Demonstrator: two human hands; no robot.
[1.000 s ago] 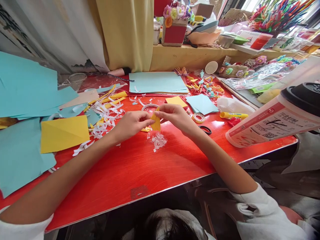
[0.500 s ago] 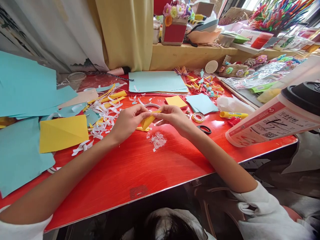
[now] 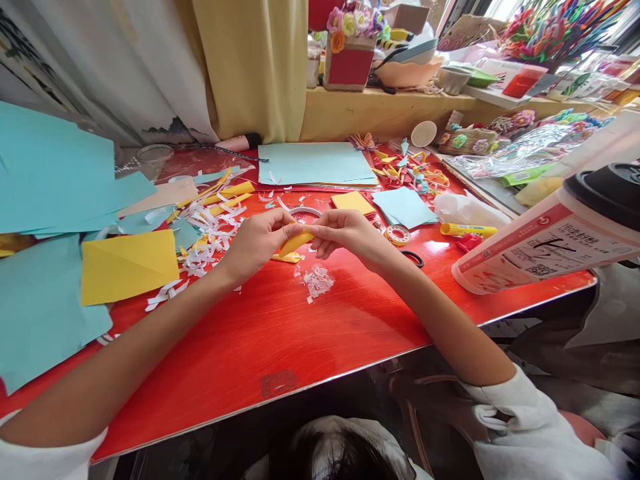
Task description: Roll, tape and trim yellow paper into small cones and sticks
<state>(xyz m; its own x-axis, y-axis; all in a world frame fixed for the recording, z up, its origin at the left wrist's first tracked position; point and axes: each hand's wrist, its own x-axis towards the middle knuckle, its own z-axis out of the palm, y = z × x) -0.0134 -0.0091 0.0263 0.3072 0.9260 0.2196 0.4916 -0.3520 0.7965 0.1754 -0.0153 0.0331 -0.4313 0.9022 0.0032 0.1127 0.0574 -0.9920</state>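
Note:
Between both hands is a small folded yellow paper (image 3: 294, 244), held above the red table (image 3: 280, 333). My left hand (image 3: 260, 241) pinches its left side between thumb and fingers. From the right, my right hand (image 3: 347, 235) pinches the other end, its lower fingers curled; the fingertips partly cover the paper. Another yellow folded piece (image 3: 287, 258) lies on the table just below. A white roll of tape (image 3: 305, 212) sits behind the hands, and a pile of tiny white scraps (image 3: 318, 281) lies in front of them.
Blue sheets (image 3: 45, 173), a yellow sheet (image 3: 129, 267) and white paper strips (image 3: 203, 243) lie left. Behind are a blue stack (image 3: 310, 163) and yellow squares (image 3: 353, 203). Blue squares (image 3: 404, 205), black scissors (image 3: 414, 259), a yellow glue tube (image 3: 467, 230) and a large cup (image 3: 540, 233) stand or lie right.
The yellow paper has turned and shows less between the fingertips. My right hand has shifted slightly, with its fingers curled lower, and covers more of the scissors.

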